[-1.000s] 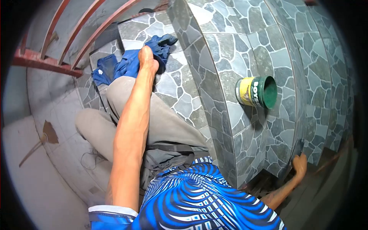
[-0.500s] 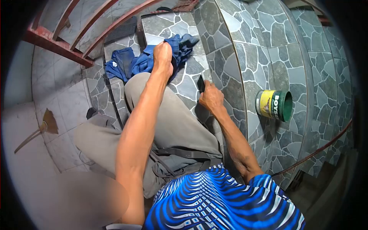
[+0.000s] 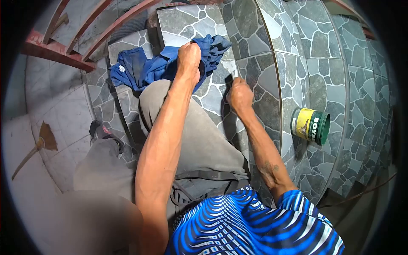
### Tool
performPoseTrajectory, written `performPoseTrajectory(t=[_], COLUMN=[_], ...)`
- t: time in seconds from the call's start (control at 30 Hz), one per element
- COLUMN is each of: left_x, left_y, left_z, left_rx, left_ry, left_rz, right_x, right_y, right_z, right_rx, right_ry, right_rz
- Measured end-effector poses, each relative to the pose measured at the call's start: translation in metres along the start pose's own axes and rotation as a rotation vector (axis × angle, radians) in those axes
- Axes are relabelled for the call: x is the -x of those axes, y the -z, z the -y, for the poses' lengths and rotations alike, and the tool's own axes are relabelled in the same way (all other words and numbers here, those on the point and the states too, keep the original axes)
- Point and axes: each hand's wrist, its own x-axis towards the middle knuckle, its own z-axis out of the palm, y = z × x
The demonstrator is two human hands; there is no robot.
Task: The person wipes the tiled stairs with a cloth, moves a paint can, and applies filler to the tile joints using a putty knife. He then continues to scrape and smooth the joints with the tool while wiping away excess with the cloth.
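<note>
My left hand [image 3: 188, 60] is closed on a bunched blue cloth [image 3: 155, 69], which spreads over the stone-patterned tiled step [image 3: 214, 87] and past my bent knee. My right hand [image 3: 241, 94] is a fist around a small flat scraper [image 3: 234, 74]. Only a thin pale strip of its blade shows beyond the fingers; the handle is hidden in my grip. This hand is just above the step, to the right of the cloth and close to the riser.
A green and yellow paint bucket [image 3: 309, 125] is on the tiled steps at the right. Red metal railings [image 3: 59, 53] cross the upper left. A broom [image 3: 42, 140] lies on the pale floor at the left. A dark hose [image 3: 361, 195] runs along the lower right.
My right hand has moved up slightly, and the scraper has turned from its dark flat face to a thin pale edge. My left hand keeps hold of the cloth. The view has shifted a little.
</note>
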Motion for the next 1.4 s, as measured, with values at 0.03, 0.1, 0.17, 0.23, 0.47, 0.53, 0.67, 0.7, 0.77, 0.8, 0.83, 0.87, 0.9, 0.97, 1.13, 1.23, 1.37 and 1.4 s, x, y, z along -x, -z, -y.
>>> performPoseTrajectory(t=[0.03,0.1,0.17,0.23,0.47,0.53,0.67,0.7,0.77,0.8,0.83,0.87,0.9,0.97,1.13,1.23,1.37,1.4], left_x=[0.001,0.000,-0.004,-0.001,-0.010,-0.012,-0.017,-0.017,-0.015,-0.010,-0.005,0.001,0.008,0.018,0.005,-0.003,0.002,-0.003], left_y=[-0.001,-0.001,0.004,-0.004,0.001,0.001,0.003,0.001,0.000,-0.001,-0.001,-0.003,-0.009,-0.019,-0.008,-0.004,-0.013,-0.010], left_z=[0.000,0.000,0.004,-0.001,0.007,0.009,0.015,0.015,0.015,0.011,0.006,0.002,-0.005,-0.014,-0.007,0.001,-0.004,-0.001], left_rx=[-0.005,-0.010,-0.066,-0.050,0.006,-0.033,-0.017,0.007,0.002,-0.007,-0.017,-0.026,-0.034,-0.031,-0.108,-0.131,-0.117,-0.107], left_ry=[-0.002,-0.018,-0.035,0.017,0.024,-0.012,-0.022,-0.008,-0.022,-0.035,-0.047,-0.059,-0.045,-0.005,-0.039,-0.006,0.013,-0.002], left_rz=[-0.001,-0.011,0.002,0.000,0.086,0.072,0.077,0.095,0.093,0.090,0.088,0.088,0.079,0.074,0.042,0.056,-0.024,0.006], right_x=[0.010,0.018,0.004,0.006,0.007,0.007,0.003,-0.001,-0.005,-0.006,-0.009,-0.013,-0.017,-0.015,-0.002,-0.010,-0.014,-0.019], right_y=[0.005,0.015,0.006,0.000,0.023,0.026,0.027,0.031,0.035,0.034,0.032,0.031,0.031,0.036,0.039,0.037,0.037,0.042], right_z=[0.007,0.014,0.009,0.013,-0.002,-0.006,-0.017,-0.015,-0.013,-0.015,-0.018,-0.022,-0.026,-0.027,-0.023,-0.019,-0.023,-0.021], right_rx=[0.030,0.056,0.084,0.107,-0.052,-0.132,-0.206,-0.208,-0.215,-0.220,-0.226,-0.231,-0.307,-0.332,-0.279,-0.251,-0.329,-0.336], right_ry=[0.023,0.039,-0.017,-0.052,-0.118,-0.155,-0.236,-0.255,-0.279,-0.257,-0.236,-0.216,-0.251,-0.260,-0.296,-0.270,-0.237,-0.245], right_rz=[0.040,0.077,0.068,-0.012,0.131,0.074,0.099,0.119,0.145,0.148,0.150,0.151,0.143,0.169,0.117,0.137,0.078,0.063])
